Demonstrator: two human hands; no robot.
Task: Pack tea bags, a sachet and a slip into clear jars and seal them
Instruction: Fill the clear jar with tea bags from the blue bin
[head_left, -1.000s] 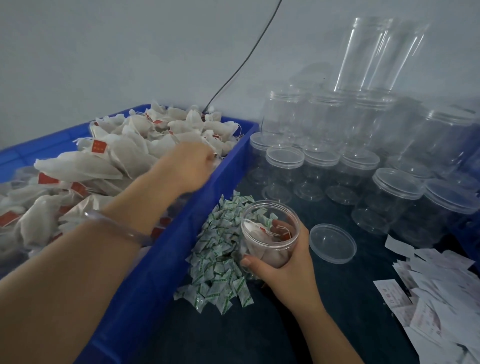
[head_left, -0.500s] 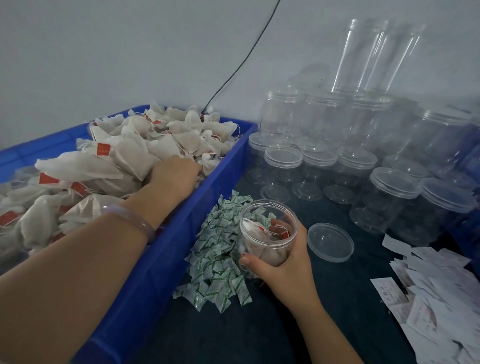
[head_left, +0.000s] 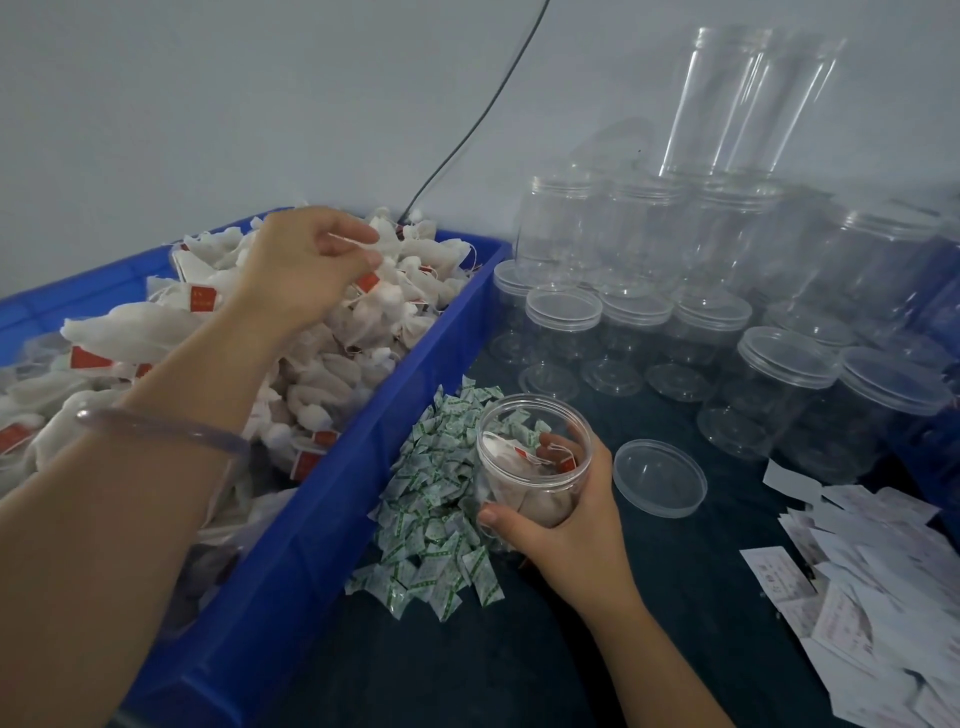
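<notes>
Over the left bin (head_left: 363, 415), another tea bag (head_left: 376, 317) has been pinched up by the left hand (head_left: 296, 270) for the jar (head_left: 519, 441) gripped by the right hand (head_left: 566, 535).

The blue crate (head_left: 311, 545) runs off the left and bottom edges, and the left forearm (head_left: 130, 493) covers some of its tea bags (head_left: 337, 364). The pile of slips (head_left: 883, 623) is cut by the right and bottom edges, its print too small to read. The right hand (head_left: 571, 530) hides the lower wall of the jar (head_left: 519, 467).
</notes>
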